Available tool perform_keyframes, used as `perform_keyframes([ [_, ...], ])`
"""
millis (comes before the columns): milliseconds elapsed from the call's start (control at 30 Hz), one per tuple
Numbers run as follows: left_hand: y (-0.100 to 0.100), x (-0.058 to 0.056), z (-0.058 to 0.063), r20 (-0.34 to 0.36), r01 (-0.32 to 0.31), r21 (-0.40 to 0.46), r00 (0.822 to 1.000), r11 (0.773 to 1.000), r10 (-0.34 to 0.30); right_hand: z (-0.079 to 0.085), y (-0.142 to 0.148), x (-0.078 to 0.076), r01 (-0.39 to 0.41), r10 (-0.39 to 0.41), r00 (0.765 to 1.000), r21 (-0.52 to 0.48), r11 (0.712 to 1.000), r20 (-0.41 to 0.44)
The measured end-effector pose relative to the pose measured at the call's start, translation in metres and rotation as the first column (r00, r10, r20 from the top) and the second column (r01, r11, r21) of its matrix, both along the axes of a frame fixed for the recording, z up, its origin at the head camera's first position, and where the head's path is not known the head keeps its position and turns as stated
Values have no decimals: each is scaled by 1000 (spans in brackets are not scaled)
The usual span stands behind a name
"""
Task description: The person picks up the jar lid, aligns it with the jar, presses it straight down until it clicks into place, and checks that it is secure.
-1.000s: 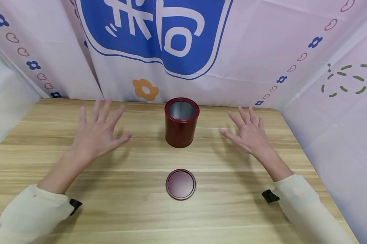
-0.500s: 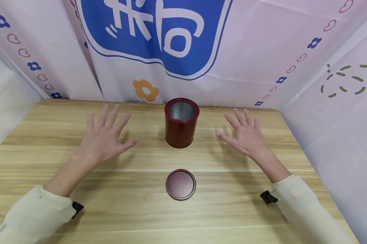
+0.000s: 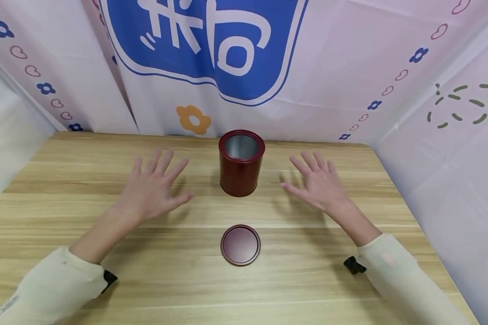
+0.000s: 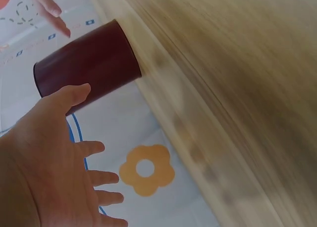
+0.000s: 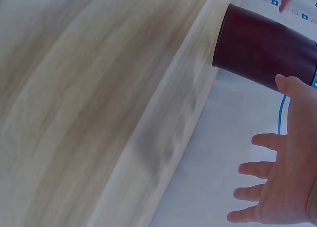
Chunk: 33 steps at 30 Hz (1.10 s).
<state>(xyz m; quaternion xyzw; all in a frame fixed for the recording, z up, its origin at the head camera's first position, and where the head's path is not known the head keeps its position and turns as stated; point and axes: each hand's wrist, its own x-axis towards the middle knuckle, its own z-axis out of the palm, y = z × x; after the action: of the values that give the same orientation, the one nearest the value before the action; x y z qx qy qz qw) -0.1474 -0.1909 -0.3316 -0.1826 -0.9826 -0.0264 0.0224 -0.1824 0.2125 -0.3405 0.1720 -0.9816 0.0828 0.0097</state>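
Note:
A dark red metal can (image 3: pixel 239 176) stands upright on the table, its round top open and the silvery inside visible. In front of it lies a round dark red lid (image 3: pixel 240 245), flat on the wood. My left hand (image 3: pixel 148 192) hovers to the left of the can with fingers spread, apart from it. On the other side, my right hand (image 3: pixel 321 185) is held over the table with its fingers spread too, also clear of the can. Both wrist views show the can (image 4: pixel 89 64) beyond the thumb, and neither palm holds anything.
The wooden table (image 3: pixel 179 280) ends at a printed cloth backdrop (image 3: pixel 329 81) behind the can. Another cloth wall (image 3: pixel 451 149) rises along the right side, and white cloth (image 3: pixel 8 131) hangs at the left.
My left hand has moved right and slightly nearer to me, toward the can. My right hand has shifted a little left. The can and lid have stayed in place.

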Motion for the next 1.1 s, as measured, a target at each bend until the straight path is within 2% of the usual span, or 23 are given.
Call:
perform_keyframes([
  [333,15,1,-1,2,45,-23,999,999,-45,-2,-8,4,-32,33,997,18,999,-69],
  [500,20,1,-2,7,94,45,995,995,-95,-3,-12,6,-38,36,997,-29,999,-70],
  [600,23,0,-3,26,134,93,990,987,-137,-5,-14,6,-32,30,998,-54,998,-48],
  [700,26,0,-3,46,156,106,986,982,-161,-5,-16,7,-22,22,1000,-69,997,-5],
  [900,30,1,-5,96,162,173,979,972,-181,-3,-20,7,-20,31,995,-116,993,94],
  [1000,32,0,-5,161,159,247,966,956,-203,-3,-22,7,-34,57,988,-157,987,143],
  [1100,35,-1,-6,234,153,333,942,931,-238,-4,-25,8,-55,92,979,-198,979,182],
])
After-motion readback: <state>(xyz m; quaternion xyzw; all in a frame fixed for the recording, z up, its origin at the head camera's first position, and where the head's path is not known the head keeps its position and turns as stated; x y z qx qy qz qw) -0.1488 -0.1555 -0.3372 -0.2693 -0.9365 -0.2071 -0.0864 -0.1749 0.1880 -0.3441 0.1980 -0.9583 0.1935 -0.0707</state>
